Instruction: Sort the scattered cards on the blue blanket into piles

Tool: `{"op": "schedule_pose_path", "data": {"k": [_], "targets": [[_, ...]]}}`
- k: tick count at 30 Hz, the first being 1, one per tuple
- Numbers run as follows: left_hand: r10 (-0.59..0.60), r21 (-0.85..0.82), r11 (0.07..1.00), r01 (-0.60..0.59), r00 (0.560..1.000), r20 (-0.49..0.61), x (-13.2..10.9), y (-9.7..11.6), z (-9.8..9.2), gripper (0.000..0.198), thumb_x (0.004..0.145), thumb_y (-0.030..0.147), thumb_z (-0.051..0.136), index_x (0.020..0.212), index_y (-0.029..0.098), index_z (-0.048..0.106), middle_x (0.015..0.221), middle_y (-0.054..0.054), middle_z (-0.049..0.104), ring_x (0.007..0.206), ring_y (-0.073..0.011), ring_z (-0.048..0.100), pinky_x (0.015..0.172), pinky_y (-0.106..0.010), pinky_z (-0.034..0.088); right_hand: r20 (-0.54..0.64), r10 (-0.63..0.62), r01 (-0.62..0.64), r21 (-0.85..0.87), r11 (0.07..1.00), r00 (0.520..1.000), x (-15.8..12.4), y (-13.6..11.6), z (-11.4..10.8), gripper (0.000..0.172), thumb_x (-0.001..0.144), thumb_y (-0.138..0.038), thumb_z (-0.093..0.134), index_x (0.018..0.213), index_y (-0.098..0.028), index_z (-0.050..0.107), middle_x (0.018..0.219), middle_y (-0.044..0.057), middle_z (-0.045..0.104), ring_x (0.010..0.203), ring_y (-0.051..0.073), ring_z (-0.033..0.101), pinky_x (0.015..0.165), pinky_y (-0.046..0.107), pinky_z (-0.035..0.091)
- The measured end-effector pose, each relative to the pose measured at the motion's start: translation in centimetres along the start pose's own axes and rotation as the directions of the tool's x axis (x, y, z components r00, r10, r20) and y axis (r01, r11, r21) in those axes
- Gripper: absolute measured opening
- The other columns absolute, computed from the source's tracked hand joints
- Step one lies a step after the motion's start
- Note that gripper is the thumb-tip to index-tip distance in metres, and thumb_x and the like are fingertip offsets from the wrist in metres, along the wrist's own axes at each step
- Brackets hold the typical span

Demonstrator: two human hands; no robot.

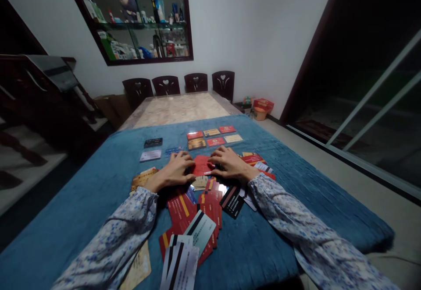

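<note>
Red card (202,166) sits pretty much dead centre of the blue blanket (82,202), and both hands are on it. Only the head view here, so:

Left hand (176,171) has its fingers curled narrow around the card's left edge, thumb underneath, so it's holding it. Right hand (230,164) lies flatter, fingers loosely spread with the tips on the card's right edge. Can't really tell if it's pinching or only touching.

From mid-blanket towards the blanket's near edge there's a messy pile of cards (194,211), mostly red, some black, some white with a dark stripe, all overlapping. On the far part of the blanket is a tidy little row of cards (213,136) laid out apart from each other, red and tan ones. A black card (153,142) lies by itself on the blanket's far left part.

Past the blanket's far edge the bare counter (177,108) shows, with dark chairs (179,84) lined up behind it.
</note>
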State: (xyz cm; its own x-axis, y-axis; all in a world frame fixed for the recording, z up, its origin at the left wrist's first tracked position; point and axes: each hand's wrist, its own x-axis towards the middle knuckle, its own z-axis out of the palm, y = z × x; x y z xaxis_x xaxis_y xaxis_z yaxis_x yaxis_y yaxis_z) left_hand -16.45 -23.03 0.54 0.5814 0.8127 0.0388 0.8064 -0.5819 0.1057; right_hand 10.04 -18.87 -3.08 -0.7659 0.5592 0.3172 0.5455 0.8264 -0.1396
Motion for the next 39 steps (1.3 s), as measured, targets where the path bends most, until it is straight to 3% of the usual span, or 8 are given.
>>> {"op": "schedule_pose_path", "data": {"k": [6, 21, 28, 39], "targets": [[-0.014, 0.018, 1.000, 0.012, 0.997, 0.076, 0.04, 0.54, -0.04, 0.020, 0.087, 0.038, 0.071, 0.096, 0.020, 0.072, 0.120, -0.011, 0.068, 0.125, -0.0332, 0.048, 0.101, -0.050, 0.036, 0.046, 0.008, -0.008, -0.009, 1.000, 0.999, -0.03, -0.32, 0.13, 0.035, 0.093, -0.047, 0.067, 0.117, -0.021, 0.074, 0.118, 0.013, 0.072, 0.113, 0.030, 0.051, 0.091, 0.043, 0.037], [0.031, -0.009, 0.999, -0.031, 0.998, 0.050, 0.13, 0.38, 0.35, 0.014, 0.089, 0.033, 0.066, 0.089, 0.020, 0.070, 0.110, -0.009, 0.065, 0.117, -0.0293, 0.050, 0.095, -0.044, 0.039, 0.062, -0.023, 0.023, 0.008, 1.000, 0.998, 0.50, -0.14, 0.32, 0.031, 0.092, -0.045, 0.070, 0.108, -0.021, 0.077, 0.110, 0.012, 0.073, 0.108, 0.028, 0.052, 0.089, 0.042, 0.040], [0.035, 0.011, 0.999, -0.035, 0.997, 0.065, 0.08, 0.48, 0.29, 0.014, 0.088, 0.033, 0.064, 0.091, 0.020, 0.070, 0.110, -0.010, 0.064, 0.117, -0.0295, 0.050, 0.096, -0.046, 0.039, 0.023, -0.153, 0.152, 0.037, 0.988, 0.988, 0.62, 0.40, 0.24, 0.025, 0.095, -0.038, 0.066, 0.105, -0.019, 0.077, 0.102, 0.012, 0.074, 0.100, 0.025, 0.054, 0.089, 0.038, 0.044], [0.060, -0.022, 0.998, -0.061, 0.998, -0.019, 0.23, -0.24, 0.75, 0.021, 0.093, 0.024, 0.053, 0.098, 0.020, 0.074, 0.108, -0.011, 0.069, 0.116, -0.0279, 0.054, 0.098, -0.044, 0.042, -0.050, -0.171, 0.172, 0.020, 0.985, 0.984, 0.46, 0.42, 0.31, 0.034, 0.106, -0.033, 0.046, 0.104, -0.017, 0.077, 0.093, 0.012, 0.073, 0.090, 0.022, 0.055, 0.087, 0.038, 0.047]]}}
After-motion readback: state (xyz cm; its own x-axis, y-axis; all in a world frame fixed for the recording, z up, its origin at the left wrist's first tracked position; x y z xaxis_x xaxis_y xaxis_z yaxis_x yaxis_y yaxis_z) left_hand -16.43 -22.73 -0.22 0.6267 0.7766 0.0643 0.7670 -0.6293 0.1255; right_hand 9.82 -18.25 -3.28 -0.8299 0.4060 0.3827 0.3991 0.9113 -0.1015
